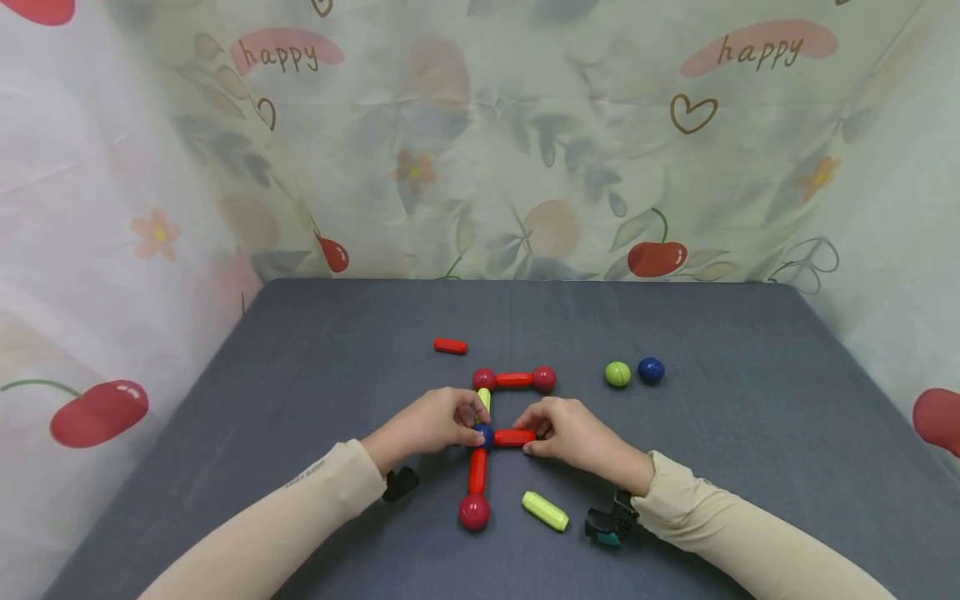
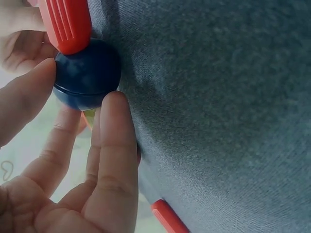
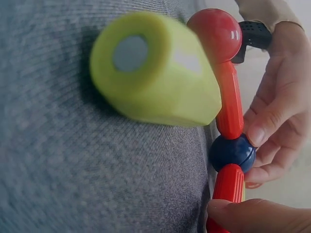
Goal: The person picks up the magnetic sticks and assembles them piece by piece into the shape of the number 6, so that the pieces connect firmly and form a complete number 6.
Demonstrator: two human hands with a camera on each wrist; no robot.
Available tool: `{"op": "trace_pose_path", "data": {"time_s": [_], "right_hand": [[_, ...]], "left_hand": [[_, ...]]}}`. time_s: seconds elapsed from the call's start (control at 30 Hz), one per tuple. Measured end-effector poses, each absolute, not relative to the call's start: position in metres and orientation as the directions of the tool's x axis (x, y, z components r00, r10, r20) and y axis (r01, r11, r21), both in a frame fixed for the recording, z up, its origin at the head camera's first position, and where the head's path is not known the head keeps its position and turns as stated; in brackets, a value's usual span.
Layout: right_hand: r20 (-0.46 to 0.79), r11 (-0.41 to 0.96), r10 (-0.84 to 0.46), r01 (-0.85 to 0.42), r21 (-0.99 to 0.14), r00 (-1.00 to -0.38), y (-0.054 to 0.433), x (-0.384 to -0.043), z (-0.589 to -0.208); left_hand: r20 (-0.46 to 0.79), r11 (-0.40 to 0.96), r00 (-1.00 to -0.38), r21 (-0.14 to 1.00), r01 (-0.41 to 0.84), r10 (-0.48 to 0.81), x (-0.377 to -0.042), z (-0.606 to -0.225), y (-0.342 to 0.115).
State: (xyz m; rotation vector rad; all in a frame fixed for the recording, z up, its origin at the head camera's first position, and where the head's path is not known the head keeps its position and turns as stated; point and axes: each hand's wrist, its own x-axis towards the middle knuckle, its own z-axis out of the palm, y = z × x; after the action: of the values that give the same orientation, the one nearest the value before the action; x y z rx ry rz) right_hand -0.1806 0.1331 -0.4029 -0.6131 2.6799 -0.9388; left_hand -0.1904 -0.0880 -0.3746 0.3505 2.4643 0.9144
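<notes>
Magnetic rods and balls lie joined on the dark table. My left hand (image 1: 437,423) pinches the blue ball (image 2: 90,73) at the middle between thumb and fingers. My right hand (image 1: 573,435) grips the outer end of a red rod (image 1: 513,437), whose other end meets that ball from the right. Another red rod (image 1: 477,472) runs from the ball toward me to a red ball (image 1: 474,512). Away from me, a yellow-green rod (image 1: 484,400), partly behind the left fingers, leads to a second red ball (image 1: 483,379). A red rod (image 1: 513,379) links this one to a third red ball (image 1: 544,379).
A loose yellow-green rod (image 1: 545,511) lies near the right wrist, its metal end (image 3: 130,52) large in the right wrist view. Beyond the joined pieces is a loose red rod (image 1: 450,346). A green ball (image 1: 618,374) and a blue ball (image 1: 651,370) sit at the back right.
</notes>
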Motion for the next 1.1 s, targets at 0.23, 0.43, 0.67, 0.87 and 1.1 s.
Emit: {"op": "trace_pose_path", "data": {"time_s": [0.23,0.43,0.67,0.87,1.1], "right_hand": [[-0.083,0.705,-0.444,-0.291,-0.647,-0.892,0.140,-0.172,-0.398],[-0.097,0.695,-0.428,-0.258,-0.671,-0.899,0.148,-0.154,-0.391],[-0.117,0.668,-0.512,-0.309,-0.677,-0.851,0.155,-0.129,-0.388],[-0.167,0.677,-0.559,-0.332,-0.657,-0.812,0.155,-0.117,-0.393],[-0.200,0.692,-0.563,-0.324,-0.645,-0.802,0.153,-0.113,-0.397]], "left_hand": [[-0.357,0.739,-0.846,0.670,0.064,0.397,-0.191,-0.376,-0.089],[-0.362,0.736,-0.845,0.675,0.054,0.394,-0.192,-0.377,-0.090],[-0.359,0.735,-0.850,0.677,0.047,0.385,-0.190,-0.377,-0.089],[-0.359,0.732,-0.852,0.680,0.042,0.382,-0.189,-0.376,-0.089],[-0.361,0.733,-0.853,0.679,0.037,0.377,-0.189,-0.375,-0.089]]}}
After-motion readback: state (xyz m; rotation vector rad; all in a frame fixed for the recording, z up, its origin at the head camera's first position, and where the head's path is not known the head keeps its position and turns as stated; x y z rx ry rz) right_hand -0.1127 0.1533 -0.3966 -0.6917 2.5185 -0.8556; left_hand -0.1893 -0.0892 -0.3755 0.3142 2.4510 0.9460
